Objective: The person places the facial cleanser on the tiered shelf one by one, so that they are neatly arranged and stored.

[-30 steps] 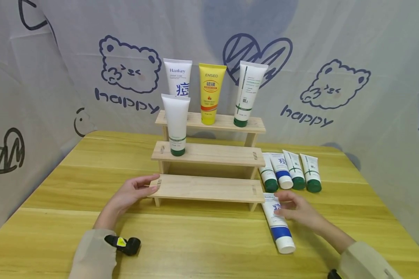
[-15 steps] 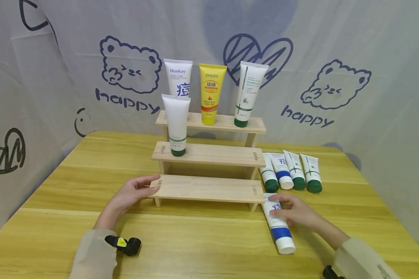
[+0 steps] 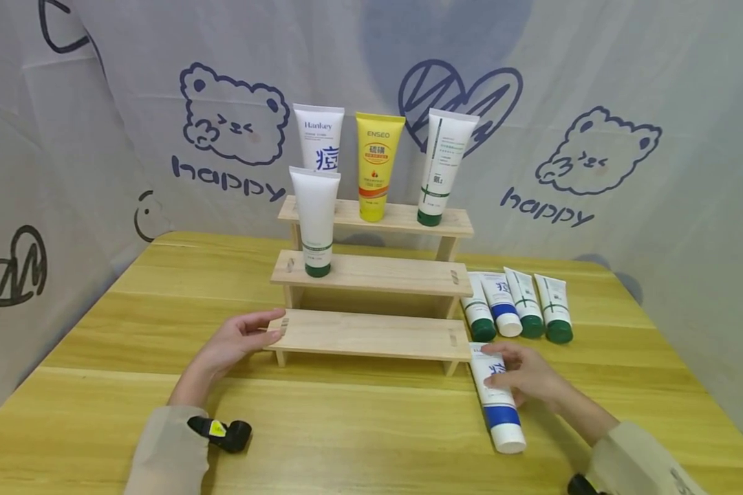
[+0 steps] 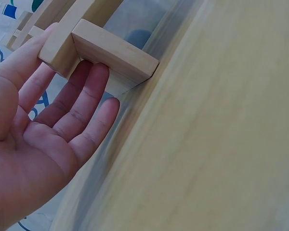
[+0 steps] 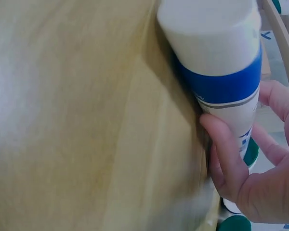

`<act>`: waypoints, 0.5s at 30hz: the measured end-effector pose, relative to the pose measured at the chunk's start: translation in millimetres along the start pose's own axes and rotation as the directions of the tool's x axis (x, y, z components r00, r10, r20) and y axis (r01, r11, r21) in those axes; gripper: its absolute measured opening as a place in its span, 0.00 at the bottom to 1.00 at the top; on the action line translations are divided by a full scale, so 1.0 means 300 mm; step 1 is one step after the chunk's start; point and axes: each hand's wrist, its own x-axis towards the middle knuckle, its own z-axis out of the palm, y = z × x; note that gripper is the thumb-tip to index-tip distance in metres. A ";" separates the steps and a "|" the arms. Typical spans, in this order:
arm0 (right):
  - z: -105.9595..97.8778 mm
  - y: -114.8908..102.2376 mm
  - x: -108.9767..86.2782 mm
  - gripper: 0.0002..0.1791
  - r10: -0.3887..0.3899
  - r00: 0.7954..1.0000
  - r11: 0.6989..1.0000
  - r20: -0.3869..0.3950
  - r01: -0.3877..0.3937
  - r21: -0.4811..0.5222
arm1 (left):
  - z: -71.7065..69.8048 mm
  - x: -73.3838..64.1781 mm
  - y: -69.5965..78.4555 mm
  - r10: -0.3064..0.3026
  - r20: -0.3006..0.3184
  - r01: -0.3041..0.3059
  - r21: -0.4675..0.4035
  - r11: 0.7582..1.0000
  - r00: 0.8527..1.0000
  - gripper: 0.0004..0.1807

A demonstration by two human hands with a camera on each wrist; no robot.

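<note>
My left hand (image 3: 232,345) holds the left end of the lowest step of a three-tier wooden display stand (image 3: 371,335). In the left wrist view, several fingers (image 4: 97,89) reach beneath that step beside its leg (image 4: 115,50). On the table by the stand's right end lies a white squeeze tube (image 3: 497,395) with a blue band and white cap. My right hand (image 3: 529,377) grips it from the right, thumb and fingers on its sides. In the right wrist view, the tube's cap (image 5: 209,41) points toward the camera and its far end is hidden.
The top tier bears a white-and-blue tube (image 3: 318,134), a yellow tube (image 3: 378,165) and a white-and-green tube (image 3: 446,165). Another white tube (image 3: 314,213) stands left on the middle tier. Several tubes (image 3: 554,307) lie at the right. A patterned cloth (image 3: 359,41) hangs behind the table (image 3: 347,426).
My right hand has shifted slightly over the blue-banded tube, first left, then a little back right. The tube's upper end has edged right. The left hand stays on the stand.
</note>
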 end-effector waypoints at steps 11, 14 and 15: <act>-0.034 -0.010 -0.020 0.34 0.054 0.998 0.996 -0.037 -0.051 0.078 | 0.001 0.002 -0.004 0.005 0.001 -0.005 0.006 1.000 1.000 0.30; -0.045 -0.012 -0.023 0.34 0.035 0.998 0.997 -0.045 -0.032 0.068 | 0.002 0.002 -0.004 0.009 0.000 -0.009 0.007 1.000 1.000 0.29; -0.049 -0.014 -0.023 0.34 0.030 0.998 0.997 -0.049 -0.027 0.066 | 0.003 0.002 -0.004 0.009 0.000 -0.009 0.007 1.000 1.000 0.29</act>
